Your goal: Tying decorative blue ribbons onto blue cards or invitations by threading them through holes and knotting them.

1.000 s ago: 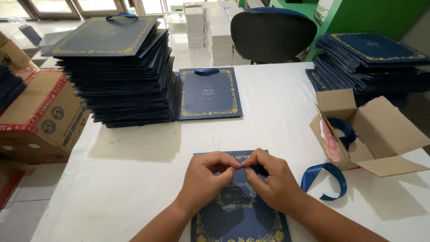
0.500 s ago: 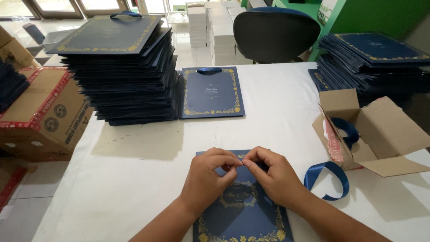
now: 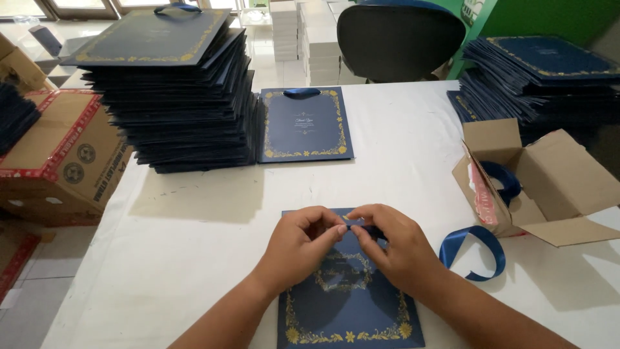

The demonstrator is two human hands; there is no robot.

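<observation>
A flat navy paper bag with gold border (image 3: 345,304) lies on the white table (image 3: 206,258) right in front of me. My left hand (image 3: 303,242) and my right hand (image 3: 391,245) meet at its top edge, fingertips pinched together on a short piece of dark blue ribbon (image 3: 354,226) there. A loose loop of blue ribbon (image 3: 475,252) lies on the table just right of my right hand. Further back lies a second flat navy bag (image 3: 303,126) with a ribbon handle at its top.
A tall stack of navy bags (image 3: 174,90) stands at back left, another stack (image 3: 549,77) at back right. An open cardboard box (image 3: 549,181) with blue ribbon inside sits right. Cardboard cartons (image 3: 58,155) stand left of the table. A black chair (image 3: 400,42) is behind.
My hands stay pinched together at the bag's top edge, with only small finger movements. The view has shifted slightly.
</observation>
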